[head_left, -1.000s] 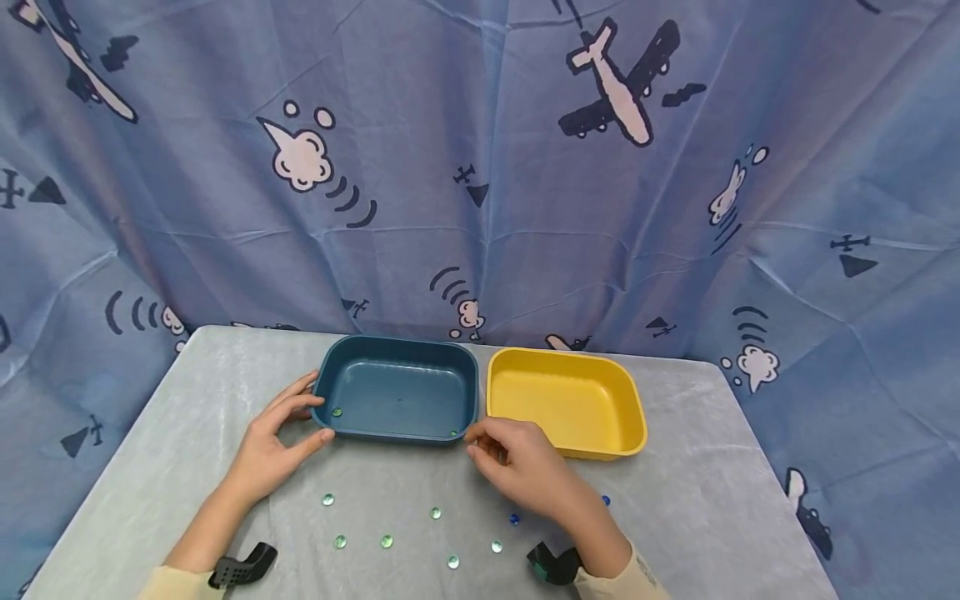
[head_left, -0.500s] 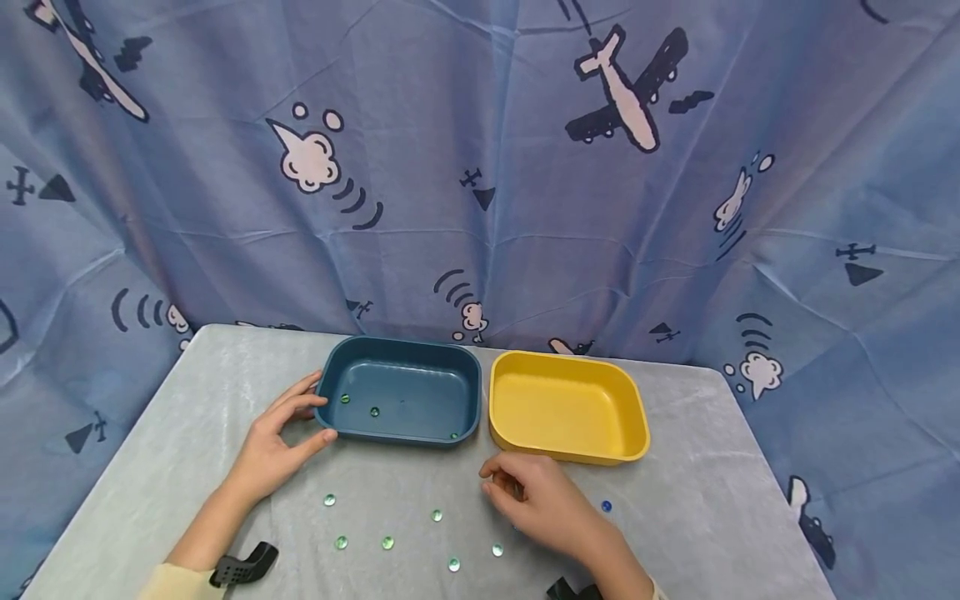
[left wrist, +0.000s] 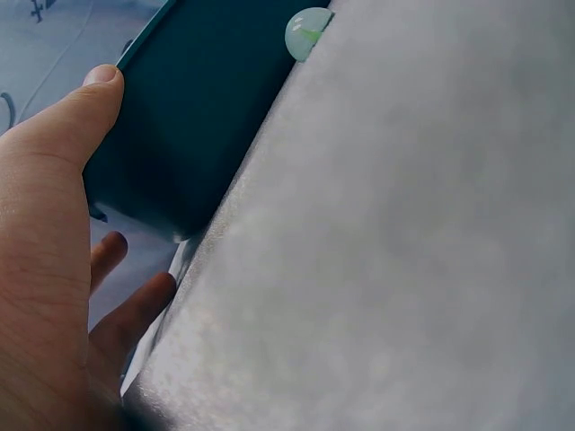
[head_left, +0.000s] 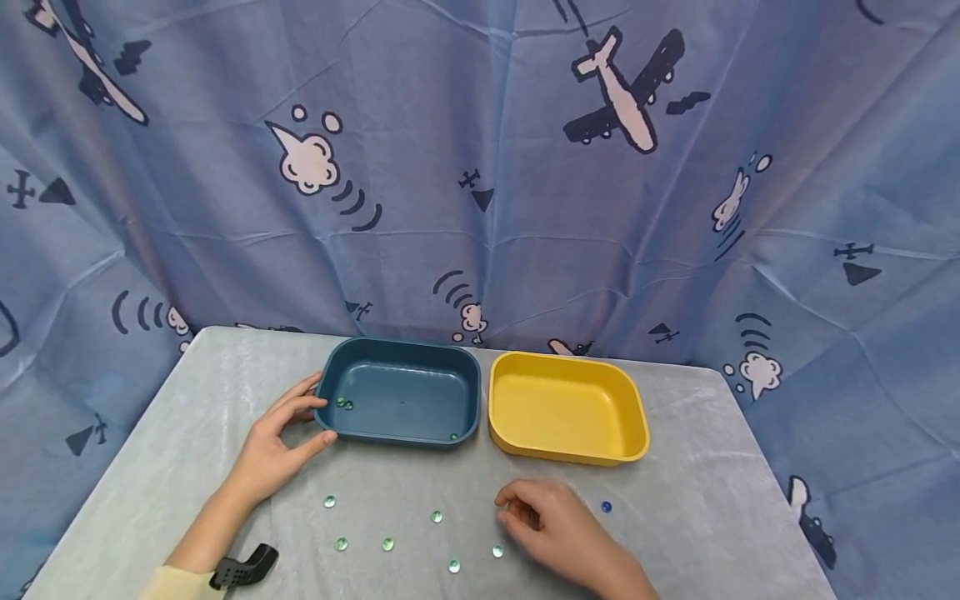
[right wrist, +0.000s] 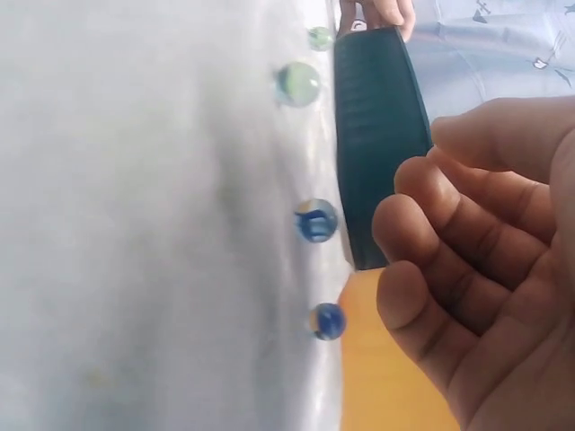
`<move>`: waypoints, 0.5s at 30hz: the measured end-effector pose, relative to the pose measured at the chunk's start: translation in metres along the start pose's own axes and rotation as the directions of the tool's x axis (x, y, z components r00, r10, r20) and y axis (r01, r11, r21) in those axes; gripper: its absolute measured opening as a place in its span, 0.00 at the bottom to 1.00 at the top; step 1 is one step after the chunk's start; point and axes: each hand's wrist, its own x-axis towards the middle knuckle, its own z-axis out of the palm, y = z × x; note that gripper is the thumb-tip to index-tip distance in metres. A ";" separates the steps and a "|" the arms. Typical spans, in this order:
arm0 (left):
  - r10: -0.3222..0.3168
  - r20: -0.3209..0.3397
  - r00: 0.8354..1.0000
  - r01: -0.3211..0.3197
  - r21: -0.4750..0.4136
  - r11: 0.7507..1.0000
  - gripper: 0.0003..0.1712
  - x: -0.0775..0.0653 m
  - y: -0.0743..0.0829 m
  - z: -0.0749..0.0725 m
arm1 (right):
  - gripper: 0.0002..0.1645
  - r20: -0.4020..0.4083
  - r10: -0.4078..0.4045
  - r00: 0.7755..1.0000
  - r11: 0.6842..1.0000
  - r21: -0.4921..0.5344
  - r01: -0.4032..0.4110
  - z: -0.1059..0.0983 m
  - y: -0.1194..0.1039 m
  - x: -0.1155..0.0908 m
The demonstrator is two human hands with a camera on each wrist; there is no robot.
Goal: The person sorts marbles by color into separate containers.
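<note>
My left hand (head_left: 273, 442) rests at the left end of a dark teal tub (head_left: 405, 437), thumb on its near side and fingertips at its left rim. Three green marbles (head_left: 453, 437) lie inside the tub. My right hand (head_left: 558, 529) hovers over the cloth in front of a yellow tub (head_left: 570, 456), fingers loosely curled, with no object visible between them. One blue marble (head_left: 606, 507) lies to its right; the right wrist view shows that one and a second blue marble (right wrist: 317, 221), which the hand hides from the head view.
Several pale green marbles (head_left: 387, 544) are scattered on the grey cloth-covered table (head_left: 247, 367) between my hands. The two tubs stand side by side near the back edge. Behind hangs a blue curtain (head_left: 412, 167) printed with planes.
My right hand has drawn back from the teal tub's near right corner toward me and rightward. A third green marble has appeared in that tub and rolled left. The left hand stays put.
</note>
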 end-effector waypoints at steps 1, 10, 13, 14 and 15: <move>-0.001 0.000 1.000 0.001 -0.002 1.000 0.29 0.000 0.000 0.000 | 0.01 0.007 -0.001 1.000 1.000 0.009 0.001 0.001 0.001 -0.001; -0.012 0.002 1.000 0.012 -0.017 1.000 0.29 0.002 -0.001 0.000 | 0.03 0.148 0.094 0.984 0.989 0.102 -0.110 0.009 0.006 -0.010; -0.014 0.001 1.000 0.014 -0.023 1.000 0.29 0.001 0.000 -0.001 | 0.04 0.176 0.119 0.977 0.985 0.104 -0.139 0.010 0.006 -0.012; -0.018 0.002 1.000 0.018 -0.025 1.000 0.29 0.001 0.000 -0.001 | 0.04 0.186 0.135 0.973 0.982 0.104 -0.156 0.010 0.006 -0.012; -0.020 0.003 1.000 0.020 -0.025 0.999 0.29 0.001 0.001 -0.001 | 0.04 0.197 0.151 0.969 0.979 0.104 -0.174 0.011 0.006 -0.013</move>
